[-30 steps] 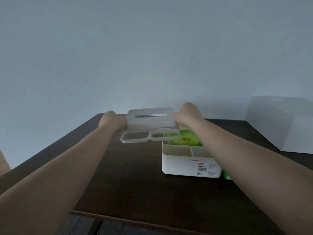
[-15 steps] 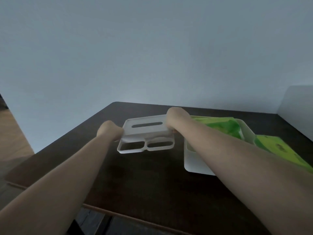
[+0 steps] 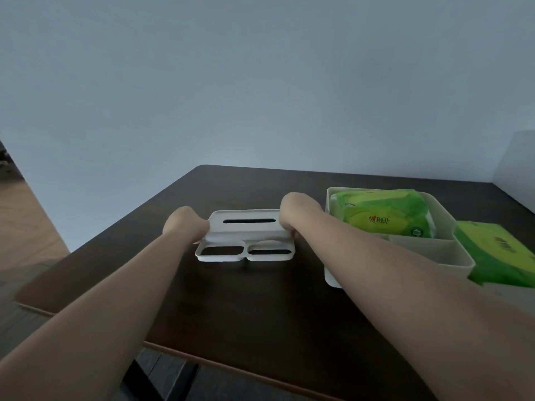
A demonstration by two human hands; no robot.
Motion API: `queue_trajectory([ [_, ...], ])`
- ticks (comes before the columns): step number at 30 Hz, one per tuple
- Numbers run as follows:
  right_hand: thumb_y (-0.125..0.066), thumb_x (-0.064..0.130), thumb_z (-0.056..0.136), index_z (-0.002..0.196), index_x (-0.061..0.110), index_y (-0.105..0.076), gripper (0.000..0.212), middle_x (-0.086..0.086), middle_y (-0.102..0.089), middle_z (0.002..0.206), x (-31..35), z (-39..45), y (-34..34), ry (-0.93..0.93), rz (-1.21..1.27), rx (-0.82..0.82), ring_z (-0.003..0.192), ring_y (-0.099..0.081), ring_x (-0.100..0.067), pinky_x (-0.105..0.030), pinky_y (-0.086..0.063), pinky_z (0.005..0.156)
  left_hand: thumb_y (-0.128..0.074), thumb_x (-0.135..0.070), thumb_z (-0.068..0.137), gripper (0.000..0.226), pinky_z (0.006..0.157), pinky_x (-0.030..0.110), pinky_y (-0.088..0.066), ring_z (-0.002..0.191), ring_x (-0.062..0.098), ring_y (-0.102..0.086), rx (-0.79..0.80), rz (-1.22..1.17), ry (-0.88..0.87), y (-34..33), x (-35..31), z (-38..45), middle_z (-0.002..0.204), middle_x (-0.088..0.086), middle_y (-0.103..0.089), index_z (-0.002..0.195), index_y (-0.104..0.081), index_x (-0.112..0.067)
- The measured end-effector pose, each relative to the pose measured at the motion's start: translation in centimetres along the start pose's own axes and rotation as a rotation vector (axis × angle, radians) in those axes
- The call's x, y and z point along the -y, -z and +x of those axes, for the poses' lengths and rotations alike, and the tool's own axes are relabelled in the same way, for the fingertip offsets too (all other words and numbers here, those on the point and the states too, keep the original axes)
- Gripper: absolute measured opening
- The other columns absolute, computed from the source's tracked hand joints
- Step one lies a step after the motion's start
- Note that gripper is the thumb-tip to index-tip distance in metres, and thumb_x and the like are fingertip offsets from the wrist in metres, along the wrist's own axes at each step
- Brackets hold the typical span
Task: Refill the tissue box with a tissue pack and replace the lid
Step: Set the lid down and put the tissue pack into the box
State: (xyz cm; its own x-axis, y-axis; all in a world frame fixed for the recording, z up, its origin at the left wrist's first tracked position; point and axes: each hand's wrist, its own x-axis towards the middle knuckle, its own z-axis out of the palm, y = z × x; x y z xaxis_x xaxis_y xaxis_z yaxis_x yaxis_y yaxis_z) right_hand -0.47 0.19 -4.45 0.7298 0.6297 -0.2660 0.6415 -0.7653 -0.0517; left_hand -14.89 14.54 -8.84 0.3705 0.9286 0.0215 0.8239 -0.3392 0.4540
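The white lid (image 3: pixel 246 237), with a tissue slot and two openings along its near side, sits low over the dark table, left of the box. My left hand (image 3: pixel 185 224) grips its left end and my right hand (image 3: pixel 298 211) grips its right end. The white tissue box (image 3: pixel 445 250) stands open to the right, with a green tissue pack (image 3: pixel 385 215) inside its far compartment. A second green tissue pack (image 3: pixel 503 256) lies on the table against the box's right side.
The dark table (image 3: pixel 260 308) ends in a front edge close to me and a left edge by the wooden floor (image 3: pixel 20 224). A pale wall stands behind. A white object (image 3: pixel 518 160) is at the far right.
Both hands have carried the lid leftward and down, from above the box to the table beside it. The view has swung left, showing the open box with the pack inside.
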Motion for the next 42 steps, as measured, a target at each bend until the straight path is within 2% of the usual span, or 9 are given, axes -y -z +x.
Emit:
queue_trajectory([
  [7, -0.049, 0.001, 0.085, 0.060, 0.006, -0.048, 0.025, -0.006, -0.049, 0.063, -1.1, -2.2, 2.3, 0.108, 0.136, -0.182, 0.056, -0.050, -0.021, -0.027, -0.036, 0.048, -0.050, -0.015, 0.087, 0.008, 0.051, 0.026, -0.029, 0.070, 0.025, -0.043, -0.145, -0.074, -0.154, 1.1, -4.1, -2.3, 0.071, 0.002, -0.044, 0.082, -0.047, -0.010],
  [13, -0.047, 0.004, 0.082, 0.060, 0.012, -0.039, 0.025, -0.001, -0.044, 0.064, -7.1, -4.4, 5.4, 0.102, 0.411, -0.522, 0.057, -0.045, -0.020, -0.022, -0.027, 0.046, -0.052, -0.024, 0.087, 0.016, 0.071, 0.035, -0.052, 0.073, 0.025, -0.058, 0.009, -0.261, -0.289, 1.2, -11.5, -6.1, 0.083, 0.003, -0.061, 0.091, -0.061, -0.011],
  [17, -0.046, 0.004, 0.083, 0.061, 0.011, -0.042, 0.023, -0.002, -0.047, 0.065, -13.1, -5.0, 6.4, -0.022, 0.442, -0.577, 0.054, -0.043, -0.017, -0.024, -0.029, 0.045, -0.056, -0.034, 0.088, 0.021, 0.074, 0.036, -0.055, 0.071, 0.021, -0.058, 0.152, -0.411, -0.386, 0.1, -16.0, -9.1, 0.081, 0.003, -0.065, 0.094, -0.063, -0.015],
  [20, -0.049, 0.006, 0.083, 0.072, 0.007, -0.049, 0.011, -0.006, -0.055, 0.080, -17.6, -5.6, 6.0, -0.171, 0.442, -0.527, 0.067, -0.052, -0.021, -0.027, -0.042, 0.056, -0.068, -0.041, 0.081, 0.030, 0.063, 0.022, -0.044, 0.077, 0.013, -0.057, 0.310, -0.419, -0.553, -0.4, -17.9, -10.6, 0.095, 0.002, -0.064, 0.108, -0.063, -0.029],
  [23, -0.053, 0.019, 0.079, 0.087, 0.008, -0.054, 0.013, -0.009, -0.060, 0.100, -21.2, -5.8, 4.4, -0.303, 0.413, -0.442, 0.096, -0.056, -0.031, -0.042, -0.050, 0.086, -0.074, -0.039, 0.077, 0.050, 0.067, 0.018, -0.040, 0.079, 0.003, -0.054, 0.438, -0.145, -0.743, -0.6, -18.8, -11.4, 0.094, -0.004, -0.060, 0.124, -0.059, -0.032],
  [27, -0.055, 0.045, 0.074, 0.116, 0.011, -0.057, 0.054, -0.014, -0.058, 0.121, -24.5, -5.2, 2.3, -0.400, 0.309, -0.198, 0.105, -0.055, -0.035, -0.048, -0.049, 0.091, -0.072, -0.029, 0.081, 0.035, 0.073, 0.021, -0.040, 0.076, 0.008, -0.053, 0.286, -0.133, -0.726, -1.0, -20.0, -11.6, 0.085, -0.005, -0.058, 0.116, -0.068, -0.023],
  [31, -0.050, 0.053, 0.083, 0.128, 0.011, -0.053, 0.060, -0.012, -0.059, 0.123, -25.5, -6.7, 1.7, -0.403, 0.227, -0.103, 0.106, -0.058, -0.033, -0.042, -0.051, 0.090, -0.065, -0.020, 0.084, 0.018, 0.070, 0.021, -0.043, 0.079, 0.012, -0.058, 0.110, -0.269, -0.705, -1.3, -21.3, -11.7, 0.081, -0.006, -0.064, 0.099, -0.076, -0.019],
  [36, -0.045, 0.050, 0.093, 0.147, 0.010, -0.030, 0.069, -0.013, -0.041, 0.147, -25.7, -8.8, 2.0, -0.338, 0.183, 0.048, 0.128, -0.047, -0.032, -0.040, -0.041, 0.099, -0.062, -0.016, 0.086, 0.016, 0.064, 0.018, -0.043, 0.083, 0.014, -0.058, -0.086, -0.497, -0.656, -0.5, -22.5, -11.9, 0.079, -0.006, -0.065, 0.093, -0.076, -0.012],
  [42, -0.054, 0.048, 0.087, 0.151, 0.020, -0.020, 0.078, -0.012, -0.033, 0.152, -26.4, -9.0, 1.6, -0.280, 0.197, 0.080, 0.132, -0.043, -0.033, -0.043, -0.040, 0.103, -0.054, -0.015, 0.089, 0.022, 0.074, 0.033, -0.046, 0.088, 0.028, -0.062, -0.225, -0.493, -0.608, -0.8, -23.3, -11.1, 0.093, 0.009, -0.072, 0.094, -0.074, -0.010],
])
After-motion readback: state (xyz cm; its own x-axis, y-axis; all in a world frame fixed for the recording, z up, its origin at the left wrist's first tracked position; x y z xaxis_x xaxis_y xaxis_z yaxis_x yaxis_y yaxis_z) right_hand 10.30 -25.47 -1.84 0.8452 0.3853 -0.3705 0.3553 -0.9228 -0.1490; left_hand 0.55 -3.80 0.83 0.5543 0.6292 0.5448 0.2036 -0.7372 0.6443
